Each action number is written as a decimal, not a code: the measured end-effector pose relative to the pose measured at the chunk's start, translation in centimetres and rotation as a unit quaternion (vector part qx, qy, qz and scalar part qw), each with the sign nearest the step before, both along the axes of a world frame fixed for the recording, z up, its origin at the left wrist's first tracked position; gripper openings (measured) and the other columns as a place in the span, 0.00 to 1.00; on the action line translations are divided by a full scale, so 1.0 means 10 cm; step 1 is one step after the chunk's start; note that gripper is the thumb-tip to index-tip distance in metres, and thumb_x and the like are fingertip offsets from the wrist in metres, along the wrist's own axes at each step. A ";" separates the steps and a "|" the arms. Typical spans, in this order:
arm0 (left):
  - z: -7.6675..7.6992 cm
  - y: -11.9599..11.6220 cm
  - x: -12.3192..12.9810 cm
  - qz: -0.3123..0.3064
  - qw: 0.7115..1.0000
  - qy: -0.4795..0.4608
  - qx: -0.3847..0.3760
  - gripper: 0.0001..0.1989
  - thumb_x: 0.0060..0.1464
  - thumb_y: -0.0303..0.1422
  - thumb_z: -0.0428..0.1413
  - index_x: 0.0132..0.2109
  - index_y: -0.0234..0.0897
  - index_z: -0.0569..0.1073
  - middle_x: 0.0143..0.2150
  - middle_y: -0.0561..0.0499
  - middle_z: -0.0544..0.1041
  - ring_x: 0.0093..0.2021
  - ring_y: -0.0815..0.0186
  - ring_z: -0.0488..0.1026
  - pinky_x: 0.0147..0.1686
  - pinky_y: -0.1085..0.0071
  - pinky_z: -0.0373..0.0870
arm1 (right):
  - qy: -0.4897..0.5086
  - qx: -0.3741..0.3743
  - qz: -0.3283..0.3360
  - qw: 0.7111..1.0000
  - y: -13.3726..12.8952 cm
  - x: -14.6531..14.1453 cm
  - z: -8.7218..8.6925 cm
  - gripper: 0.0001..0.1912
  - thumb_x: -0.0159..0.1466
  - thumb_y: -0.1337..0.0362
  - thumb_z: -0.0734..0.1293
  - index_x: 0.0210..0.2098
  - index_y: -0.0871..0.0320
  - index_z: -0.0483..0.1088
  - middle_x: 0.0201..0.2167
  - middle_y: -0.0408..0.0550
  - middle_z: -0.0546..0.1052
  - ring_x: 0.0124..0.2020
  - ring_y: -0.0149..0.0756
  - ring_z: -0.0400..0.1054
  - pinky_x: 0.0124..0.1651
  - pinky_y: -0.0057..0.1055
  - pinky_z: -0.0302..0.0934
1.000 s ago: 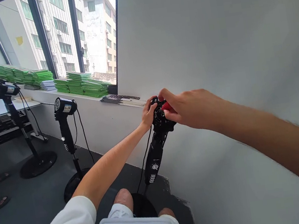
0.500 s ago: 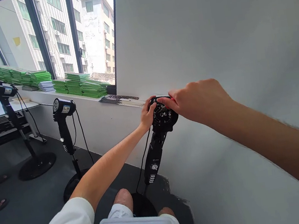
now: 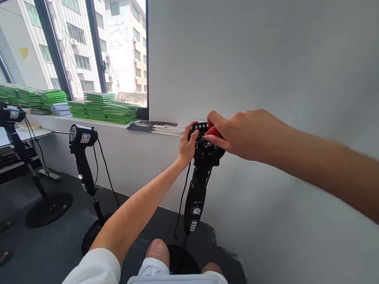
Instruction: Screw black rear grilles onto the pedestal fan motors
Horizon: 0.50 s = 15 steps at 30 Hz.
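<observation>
Hands meet at the round head of a black, pistol-shaped heat gun on a floor stand (image 3: pixel 199 178), which rises between our knees close to the white wall (image 3: pixel 269 57). We cup our left hand (image 3: pixel 187 146) around the head's left rim, fingers curled against it, apparently to keep it from turning. Our right hand (image 3: pixel 244 134) is closed in a pinch on a small red-handled tool (image 3: pixel 212 132), its tip at the head's open rear face; we cannot tell what the tip engages. The gun's long axis runs along its handle, tilted from the black base (image 3: pixel 182 259) up and to the right, with the round rear face turned toward us and the nozzle hidden, presumably pointing away. Further left, a second black heat gun on a stand (image 3: pixel 83 142) stands upright, pointing left, below a sill with stacks of green sheets (image 3: pixel 101 107).
</observation>
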<state>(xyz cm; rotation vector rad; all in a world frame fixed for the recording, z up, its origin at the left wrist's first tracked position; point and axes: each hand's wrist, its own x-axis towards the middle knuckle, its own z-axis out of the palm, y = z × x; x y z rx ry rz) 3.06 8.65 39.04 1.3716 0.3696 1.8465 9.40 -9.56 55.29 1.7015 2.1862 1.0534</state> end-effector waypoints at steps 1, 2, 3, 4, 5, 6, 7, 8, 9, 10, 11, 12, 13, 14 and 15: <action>0.00 0.00 0.00 0.004 1.000 0.002 0.003 0.15 0.67 0.34 0.54 0.58 0.40 0.75 0.57 0.49 0.80 0.61 0.60 0.74 0.68 0.62 0.64 | -0.019 0.021 -0.016 0.999 -0.01 -0.01 0.00 0.21 0.77 0.52 0.54 0.51 0.60 0.70 0.22 0.50 0.72 0.23 0.44 0.66 0.28 0.33 0.46; 0.00 0.01 0.00 0.007 1.000 0.004 0.006 0.15 0.67 0.34 0.53 0.58 0.40 0.75 0.58 0.48 0.79 0.61 0.60 0.74 0.68 0.62 0.64 | -0.030 0.039 -0.027 0.998 -0.02 -0.01 -0.01 0.23 0.78 0.52 0.51 0.48 0.60 0.71 0.22 0.51 0.71 0.23 0.45 0.66 0.29 0.33 0.46; 0.00 0.01 0.00 0.008 1.000 0.007 0.008 0.15 0.68 0.33 0.53 0.58 0.40 0.75 0.58 0.48 0.79 0.61 0.60 0.74 0.68 0.63 0.64 | -0.032 0.045 -0.030 0.998 -0.03 -0.02 -0.01 0.24 0.77 0.52 0.50 0.46 0.60 0.71 0.22 0.51 0.71 0.23 0.45 0.66 0.29 0.33 0.47; 0.00 0.01 0.00 0.008 1.000 0.009 0.007 0.15 0.68 0.33 0.53 0.58 0.40 0.75 0.59 0.49 0.79 0.61 0.60 0.74 0.68 0.63 0.65 | -0.026 0.034 -0.023 0.999 -0.03 -0.03 -0.01 0.22 0.77 0.53 0.52 0.47 0.59 0.71 0.22 0.50 0.72 0.23 0.44 0.66 0.29 0.33 0.47; 0.00 0.01 0.00 0.008 1.000 0.012 0.003 0.15 0.68 0.33 0.53 0.58 0.41 0.75 0.58 0.49 0.79 0.61 0.61 0.74 0.67 0.64 0.65 | -0.018 0.013 -0.009 1.000 -0.04 -0.04 -0.01 0.20 0.76 0.54 0.54 0.50 0.59 0.70 0.23 0.49 0.73 0.23 0.43 0.66 0.29 0.33 0.47; 0.00 0.01 0.00 0.008 1.000 0.014 -0.003 0.15 0.68 0.32 0.54 0.59 0.41 0.75 0.58 0.50 0.79 0.61 0.61 0.74 0.67 0.64 0.65 | -0.014 -0.008 0.005 1.000 -0.05 -0.05 -0.01 0.19 0.75 0.55 0.55 0.53 0.60 0.69 0.24 0.48 0.73 0.23 0.41 0.65 0.29 0.33 0.48; 0.01 0.01 0.00 0.010 1.000 0.017 -0.010 0.15 0.68 0.32 0.54 0.59 0.41 0.75 0.57 0.50 0.80 0.61 0.61 0.74 0.67 0.64 0.66 | -0.017 -0.020 0.013 1.000 -0.06 -0.06 -0.02 0.19 0.74 0.57 0.56 0.56 0.62 0.67 0.24 0.47 0.73 0.22 0.41 0.64 0.28 0.33 0.47; 0.01 0.01 -0.01 0.013 1.000 0.020 -0.015 0.15 0.68 0.32 0.54 0.59 0.42 0.75 0.57 0.50 0.80 0.60 0.61 0.74 0.67 0.65 0.66 | -0.028 -0.020 0.013 0.999 -0.07 -0.07 -0.03 0.20 0.74 0.58 0.55 0.57 0.63 0.66 0.23 0.47 0.73 0.22 0.41 0.64 0.28 0.33 0.47; 0.01 0.01 -0.01 0.015 0.999 0.024 -0.017 0.15 0.69 0.32 0.54 0.59 0.42 0.75 0.57 0.50 0.81 0.61 0.61 0.74 0.67 0.64 0.66 | -0.043 -0.007 0.007 0.999 -0.07 -0.08 -0.03 0.20 0.75 0.58 0.53 0.56 0.64 0.67 0.22 0.48 0.72 0.21 0.42 0.63 0.28 0.33 0.46; 0.01 0.00 -0.01 0.015 0.999 0.029 -0.016 0.15 0.69 0.32 0.54 0.60 0.42 0.75 0.57 0.50 0.81 0.61 0.61 0.74 0.68 0.64 0.66 | -0.057 0.015 -0.004 0.998 -0.07 -0.10 -0.04 0.21 0.76 0.58 0.51 0.53 0.64 0.69 0.21 0.49 0.70 0.21 0.42 0.63 0.29 0.33 0.46; 0.01 0.00 -0.02 0.014 0.999 0.031 -0.012 0.16 0.69 0.32 0.54 0.60 0.42 0.75 0.58 0.50 0.81 0.62 0.61 0.74 0.68 0.64 0.65 | -0.064 0.039 -0.013 0.997 -0.08 -0.11 -0.05 0.23 0.77 0.57 0.49 0.49 0.63 0.70 0.20 0.50 0.69 0.21 0.43 0.63 0.29 0.33 0.46; 0.01 0.00 -0.02 0.011 0.999 0.029 -0.008 0.16 0.69 0.32 0.54 0.61 0.42 0.75 0.58 0.50 0.80 0.62 0.61 0.74 0.69 0.64 0.65 | -0.063 0.055 -0.016 0.996 -0.07 -0.12 -0.05 0.24 0.77 0.56 0.49 0.46 0.62 0.71 0.19 0.51 0.68 0.22 0.43 0.64 0.29 0.34 0.46; 0.01 0.00 -0.02 0.005 1.000 0.025 -0.005 0.16 0.69 0.32 0.54 0.61 0.43 0.75 0.59 0.50 0.80 0.63 0.60 0.74 0.69 0.64 0.65 | -0.053 0.056 -0.012 0.997 -0.07 -0.13 -0.05 0.23 0.77 0.55 0.50 0.45 0.61 0.71 0.20 0.50 0.69 0.22 0.43 0.64 0.29 0.33 0.46; 0.00 0.00 -0.02 -0.003 1.000 0.022 -0.004 0.16 0.69 0.33 0.54 0.61 0.43 0.75 0.59 0.50 0.80 0.63 0.60 0.74 0.69 0.63 0.65 | -0.040 0.039 -0.001 0.998 -0.07 -0.14 -0.05 0.20 0.76 0.55 0.52 0.47 0.60 0.70 0.20 0.49 0.69 0.21 0.41 0.63 0.29 0.33 0.46; 0.00 0.00 -0.03 -0.010 1.000 0.020 -0.005 0.16 0.69 0.34 0.55 0.61 0.44 0.75 0.59 0.51 0.80 0.63 0.59 0.74 0.69 0.62 0.65 | -0.030 0.013 0.013 0.999 -0.07 -0.14 -0.05 0.17 0.75 0.56 0.55 0.51 0.60 0.69 0.21 0.47 0.70 0.21 0.40 0.62 0.29 0.33 0.46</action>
